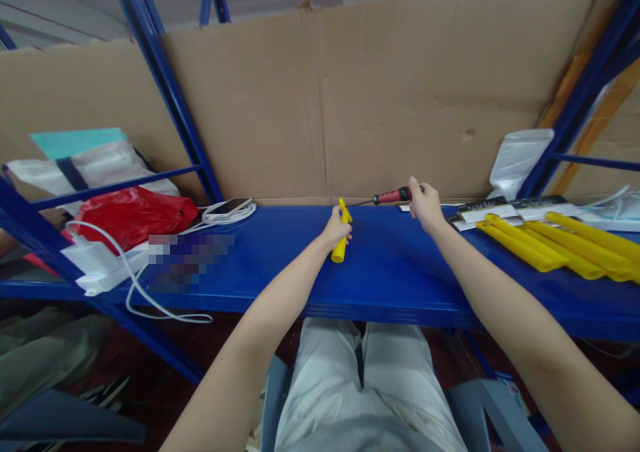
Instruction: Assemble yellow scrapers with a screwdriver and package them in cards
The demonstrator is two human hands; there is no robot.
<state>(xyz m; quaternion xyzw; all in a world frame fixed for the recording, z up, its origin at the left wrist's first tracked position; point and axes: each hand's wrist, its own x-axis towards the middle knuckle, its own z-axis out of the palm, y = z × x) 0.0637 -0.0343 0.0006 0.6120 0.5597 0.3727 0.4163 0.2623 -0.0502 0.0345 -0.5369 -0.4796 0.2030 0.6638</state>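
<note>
Rising behind everything I see from my station, a tall cardboard panel (400, 99) backs the workspace. Next in size comes the blue tabletop (285, 269), which runs across below it, with slanting blue posts (175, 105) framing either side. Under its near edge I make out a seated person's legs in pale trousers (365, 379).

At the left end sits a white bag (110, 164) with a dark band, and in front of it a crumpled red bag (135, 215). At the right end I have several long yellow handles (585, 245) lying side by side, with black-and-white packets (515, 209) just behind them. A white charger (100, 260) rests near the red bag, its cable looping over the front edge; a phone (230, 207) lies to its right among coiled white cord.

Down to the work itself: the left hand (340, 227) is closed around a yellow piece (339, 251), gripping it near mid-table, nearly upright, with its round lower end toward me. The right hand (425, 202) grips the end of a red-and-black screwdriver (393, 197), whose thin shaft points left at the piece's upper part. I can't tell whether the tip touches.
</note>
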